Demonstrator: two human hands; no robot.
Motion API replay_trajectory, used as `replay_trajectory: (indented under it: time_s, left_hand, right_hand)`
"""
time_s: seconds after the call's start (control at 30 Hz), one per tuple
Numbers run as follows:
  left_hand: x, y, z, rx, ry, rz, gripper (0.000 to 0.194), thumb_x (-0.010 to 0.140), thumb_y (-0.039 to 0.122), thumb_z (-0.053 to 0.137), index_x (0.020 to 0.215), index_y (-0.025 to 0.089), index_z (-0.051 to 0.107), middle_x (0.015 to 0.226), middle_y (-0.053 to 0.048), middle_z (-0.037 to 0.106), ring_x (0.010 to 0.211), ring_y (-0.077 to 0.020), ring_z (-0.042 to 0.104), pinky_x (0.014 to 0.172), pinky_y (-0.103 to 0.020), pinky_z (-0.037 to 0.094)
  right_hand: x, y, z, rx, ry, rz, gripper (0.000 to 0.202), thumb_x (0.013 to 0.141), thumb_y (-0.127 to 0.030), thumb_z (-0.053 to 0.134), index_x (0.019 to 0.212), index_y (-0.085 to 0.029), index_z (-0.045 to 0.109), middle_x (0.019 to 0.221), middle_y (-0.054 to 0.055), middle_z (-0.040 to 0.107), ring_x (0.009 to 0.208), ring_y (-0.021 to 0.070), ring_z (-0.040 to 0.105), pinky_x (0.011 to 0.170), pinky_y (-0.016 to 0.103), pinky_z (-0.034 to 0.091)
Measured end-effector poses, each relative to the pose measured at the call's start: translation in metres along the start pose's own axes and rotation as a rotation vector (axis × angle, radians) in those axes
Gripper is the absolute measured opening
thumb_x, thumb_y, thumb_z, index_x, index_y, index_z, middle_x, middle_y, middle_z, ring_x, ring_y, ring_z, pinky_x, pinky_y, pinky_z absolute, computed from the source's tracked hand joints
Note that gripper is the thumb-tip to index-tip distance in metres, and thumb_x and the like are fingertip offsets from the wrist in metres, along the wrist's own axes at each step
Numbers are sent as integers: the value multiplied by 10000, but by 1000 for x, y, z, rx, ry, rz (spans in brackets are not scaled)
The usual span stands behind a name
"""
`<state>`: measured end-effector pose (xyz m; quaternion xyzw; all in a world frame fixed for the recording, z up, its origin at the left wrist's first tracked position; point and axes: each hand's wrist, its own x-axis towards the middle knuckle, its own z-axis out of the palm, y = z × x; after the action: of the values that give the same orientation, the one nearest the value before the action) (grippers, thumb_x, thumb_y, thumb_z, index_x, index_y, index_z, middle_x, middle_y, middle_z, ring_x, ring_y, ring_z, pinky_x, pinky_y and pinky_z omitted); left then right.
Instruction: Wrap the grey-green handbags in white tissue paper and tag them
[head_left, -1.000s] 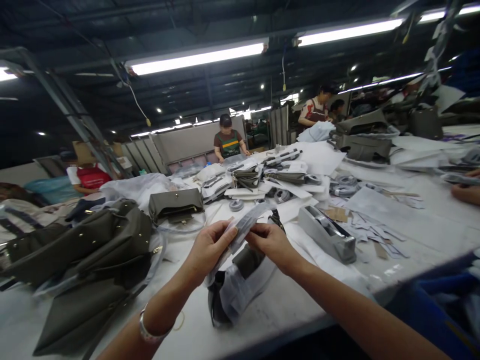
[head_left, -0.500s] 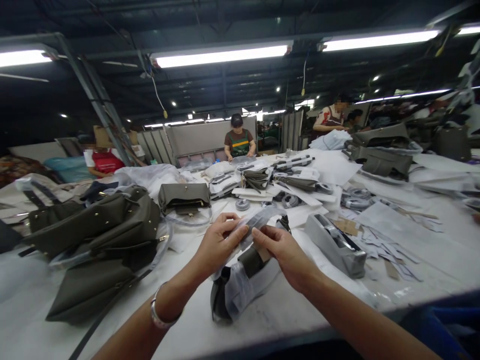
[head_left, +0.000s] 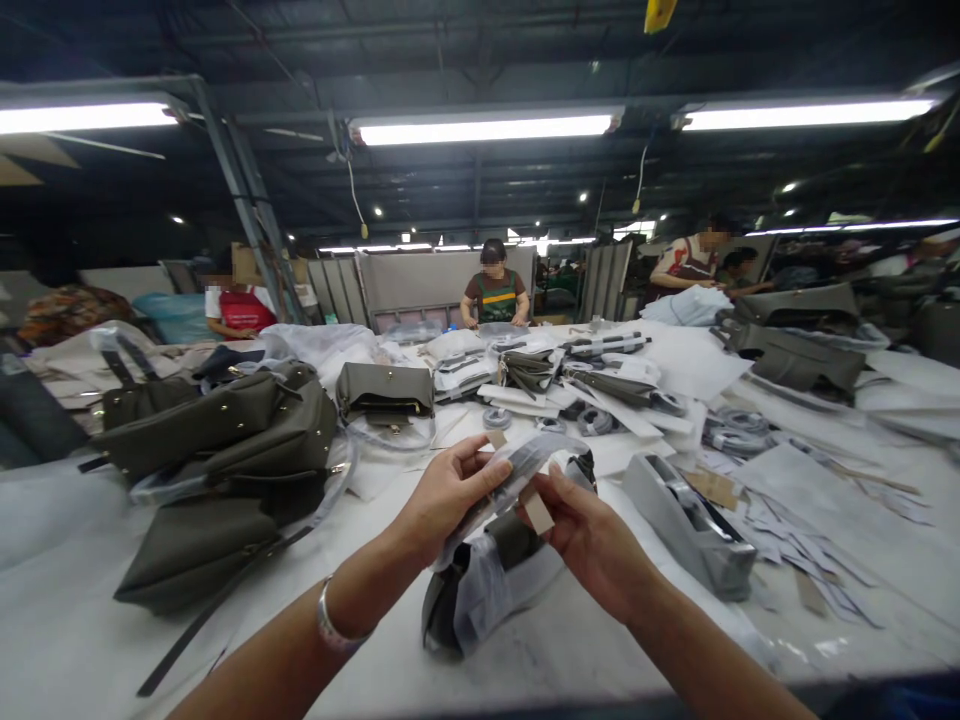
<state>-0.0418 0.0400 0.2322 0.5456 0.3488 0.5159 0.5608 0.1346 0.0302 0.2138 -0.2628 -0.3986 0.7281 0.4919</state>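
Note:
An olive-green handbag [head_left: 517, 540], partly wrapped in white tissue [head_left: 480, 600], lies on the white table in front of me. Its handle [head_left: 536, 455], covered in translucent wrapping, arches above it. My left hand [head_left: 450, 495] grips the left side of this handle, thumb on top. A small tan cardboard end [head_left: 496, 438] shows just beyond those fingers. On the other side, my right hand [head_left: 592, 535] pinches a tan cardboard strip [head_left: 538, 510] under the handle. Whether both cardboard pieces are one strip is hidden by the handle.
A grey tape dispenser [head_left: 690, 525] stands to the right, beside scattered paper and card strips [head_left: 795, 540]. Olive bags [head_left: 225, 440] are piled at left, and another bag [head_left: 386, 390] stands ahead. Coiled straps [head_left: 596, 420] lie farther back. A co-worker [head_left: 495, 290] is across the table.
My thumbs, close together before, are now apart. My right hand has shifted slightly right and down, and more of the cardboard strip shows. The view has tilted and turned a little left.

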Motion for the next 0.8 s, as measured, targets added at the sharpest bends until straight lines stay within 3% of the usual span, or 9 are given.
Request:
replay_trajectory:
  time_s: [0.1, 0.27, 0.57, 0.8]
  left_hand:
    - [-2, -3, 1, 9, -16, 39, 418, 803, 436, 774, 1106, 161, 689, 1038, -75, 728, 946, -211, 674, 829, -279, 506]
    - [0, -6, 1, 62, 57, 50, 333, 768, 424, 803, 936, 164, 678, 890, -22, 709, 804, -166, 654, 750, -258, 493]
    - [-6, -5, 8, 398, 190, 274, 189, 797, 326, 759, 882, 178, 678, 858, -22, 694, 821, -170, 632, 784, -274, 488]
    - [-12, -14, 19, 476, 318, 391, 135, 848, 316, 703, 888, 187, 705, 880, -43, 702, 855, -194, 657, 798, -291, 506]
  right_hand:
    - [-6, 11, -4, 82, 39, -45, 287, 818, -426, 741, 1032, -237, 776, 1189, 51, 724, 1075, 230, 669, 1004, 379, 526]
    - [-9, 26, 2, 41, 24, -171, 361, 770, -341, 811, 1121, -279, 753, 1238, 28, 703, 1195, 239, 614, 1153, 421, 397]
    - [1, 43, 12, -83, 191, -299, 319, 820, -394, 766, 1097, -240, 735, 1096, 55, 726, 1026, 221, 644, 939, 363, 511]
    - [11, 58, 19, -190, 365, -427, 310, 865, -478, 680, 1031, -217, 697, 878, 24, 689, 809, 179, 620, 786, 305, 508]
